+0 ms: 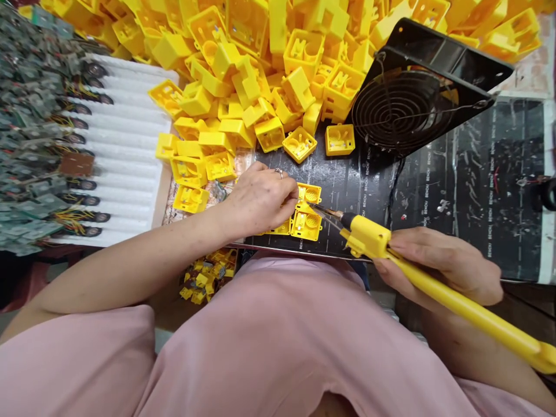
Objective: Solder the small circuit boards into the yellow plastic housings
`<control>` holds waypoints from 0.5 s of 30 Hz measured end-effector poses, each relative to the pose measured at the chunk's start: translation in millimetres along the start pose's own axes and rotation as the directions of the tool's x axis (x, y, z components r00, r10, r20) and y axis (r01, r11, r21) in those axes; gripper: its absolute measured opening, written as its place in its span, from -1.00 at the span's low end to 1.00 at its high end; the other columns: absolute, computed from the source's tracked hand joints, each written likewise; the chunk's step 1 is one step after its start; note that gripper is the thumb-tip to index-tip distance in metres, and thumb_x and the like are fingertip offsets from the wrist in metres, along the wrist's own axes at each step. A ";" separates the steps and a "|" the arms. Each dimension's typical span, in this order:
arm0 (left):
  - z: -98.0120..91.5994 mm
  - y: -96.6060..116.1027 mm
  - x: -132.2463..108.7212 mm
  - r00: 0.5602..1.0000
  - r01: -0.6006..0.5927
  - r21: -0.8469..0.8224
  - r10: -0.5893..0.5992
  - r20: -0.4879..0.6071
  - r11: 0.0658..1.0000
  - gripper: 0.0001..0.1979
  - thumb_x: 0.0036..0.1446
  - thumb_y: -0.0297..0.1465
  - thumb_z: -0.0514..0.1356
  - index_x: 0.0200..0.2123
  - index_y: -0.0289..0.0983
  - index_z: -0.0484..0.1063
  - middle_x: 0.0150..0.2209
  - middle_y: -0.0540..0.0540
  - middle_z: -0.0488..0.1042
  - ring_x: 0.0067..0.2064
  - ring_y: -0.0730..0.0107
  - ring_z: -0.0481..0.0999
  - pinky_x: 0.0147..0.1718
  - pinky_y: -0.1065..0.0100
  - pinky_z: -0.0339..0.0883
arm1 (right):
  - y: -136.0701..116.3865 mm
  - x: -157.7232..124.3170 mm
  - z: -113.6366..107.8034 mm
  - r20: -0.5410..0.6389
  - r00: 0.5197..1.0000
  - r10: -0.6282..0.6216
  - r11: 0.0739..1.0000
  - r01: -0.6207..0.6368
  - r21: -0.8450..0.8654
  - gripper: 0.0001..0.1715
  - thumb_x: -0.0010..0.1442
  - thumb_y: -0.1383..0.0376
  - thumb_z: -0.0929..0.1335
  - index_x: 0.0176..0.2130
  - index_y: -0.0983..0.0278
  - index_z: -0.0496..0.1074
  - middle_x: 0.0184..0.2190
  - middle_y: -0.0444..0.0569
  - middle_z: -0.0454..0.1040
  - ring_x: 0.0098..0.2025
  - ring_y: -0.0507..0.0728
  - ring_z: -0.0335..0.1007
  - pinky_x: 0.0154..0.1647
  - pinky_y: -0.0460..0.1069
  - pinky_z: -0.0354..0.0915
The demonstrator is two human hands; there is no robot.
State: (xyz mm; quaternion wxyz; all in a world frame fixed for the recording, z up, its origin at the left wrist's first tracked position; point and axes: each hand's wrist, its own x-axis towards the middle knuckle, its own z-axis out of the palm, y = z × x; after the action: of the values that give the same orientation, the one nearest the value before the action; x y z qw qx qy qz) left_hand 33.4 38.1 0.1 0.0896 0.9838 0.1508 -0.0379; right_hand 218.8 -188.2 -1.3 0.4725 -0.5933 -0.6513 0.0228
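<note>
My right hand (447, 263) is closed around the yellow handle of a soldering iron (367, 236), with a thin wire or tube running beside its tip. That tip reaches into a small group of yellow plastic housings (306, 226) lying open side up by the bench's front edge. My left hand (263, 197), a ring on one finger, lies over the left part of this group. Its fingers are curled and pressed together close to the iron's tip, and whatever they pinch is hidden. Round perforated patches and small metal parts show inside the housings.
A large heap of yellow housings (243, 75) fills the back. A black fan (399, 110) stands right of it on the dark bench mat (469, 191). At left, wired circuit boards (30, 127) rest on ribbed white foam (125, 145). Below the bench is a box of yellow parts (206, 278).
</note>
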 end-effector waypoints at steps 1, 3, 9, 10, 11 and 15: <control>-0.8 0.5 1.3 1.000 -0.008 0.013 0.008 0.005 1.000 -0.72 0.30 -0.39 0.06 -0.30 -0.24 0.58 -0.40 -0.10 0.62 -0.30 0.24 0.59 -0.17 0.20 0.28 | 2.9 4.1 0.6 0.033 0.999 -0.036 0.999 0.036 -0.009 -0.77 0.23 0.35 0.56 -0.16 0.13 0.52 -0.40 -0.18 0.63 -0.47 0.08 0.59 -0.60 -0.07 0.49; -2.6 1.8 3.7 0.999 -0.010 0.042 0.008 0.031 0.999 -0.72 0.30 -0.39 0.06 -0.31 -0.24 0.58 -0.38 -0.11 0.63 -0.29 0.22 0.59 -0.17 0.18 0.28 | 7.4 10.9 2.2 0.086 0.993 -0.080 0.996 0.084 -0.041 -0.83 0.27 0.31 0.53 -0.26 0.15 0.48 -0.44 -0.18 0.62 -0.52 0.04 0.56 -0.65 -0.13 0.43; -7.7 5.3 10.8 0.992 -0.001 0.110 -0.013 0.123 0.994 -0.69 0.31 -0.39 0.06 -0.30 -0.29 0.62 -0.35 -0.18 0.64 -0.27 0.10 0.62 -0.17 0.12 0.32 | 8.9 13.2 9.8 0.103 0.985 -0.138 0.987 0.146 -0.065 -0.82 0.32 0.30 0.51 -0.26 0.17 0.44 -0.43 -0.16 0.62 -0.47 0.03 0.59 -0.51 -0.14 0.51; -8.1 5.6 11.8 0.993 -0.005 0.110 -0.008 0.119 0.994 -0.69 0.30 -0.38 0.07 -0.31 -0.29 0.62 -0.36 -0.18 0.63 -0.28 0.10 0.61 -0.19 0.12 0.32 | 9.0 12.3 10.4 0.114 0.983 -0.145 0.986 0.153 -0.063 -0.81 0.30 0.33 0.53 -0.25 0.17 0.45 -0.41 -0.16 0.63 -0.45 0.03 0.59 -0.46 -0.12 0.54; -8.3 5.8 12.6 0.994 -0.009 0.109 -0.003 0.110 0.994 -0.70 0.28 -0.38 0.08 -0.31 -0.29 0.62 -0.37 -0.18 0.63 -0.30 0.10 0.61 -0.20 0.12 0.32 | 9.2 11.4 10.3 0.128 0.979 -0.160 0.984 0.169 -0.059 -0.79 0.26 0.35 0.55 -0.23 0.17 0.46 -0.38 -0.16 0.64 -0.43 0.04 0.60 -0.43 -0.11 0.55; -9.1 5.5 13.8 0.997 -0.022 0.113 0.012 0.083 0.993 -0.71 0.24 -0.39 0.08 -0.37 -0.28 0.60 -0.42 -0.17 0.61 -0.34 0.14 0.58 -0.23 0.13 0.35 | 10.4 8.3 0.9 0.193 0.962 -0.195 0.978 0.205 -0.034 -0.80 0.25 0.36 0.56 -0.19 0.21 0.50 -0.33 -0.13 0.64 -0.38 0.04 0.60 -0.32 -0.09 0.57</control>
State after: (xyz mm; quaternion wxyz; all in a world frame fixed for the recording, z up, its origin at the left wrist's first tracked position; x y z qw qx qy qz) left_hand 48.7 38.6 8.5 0.0397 0.9862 0.1362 -0.0859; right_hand 227.3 -178.0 -3.0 0.3924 -0.5321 -0.7502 0.0138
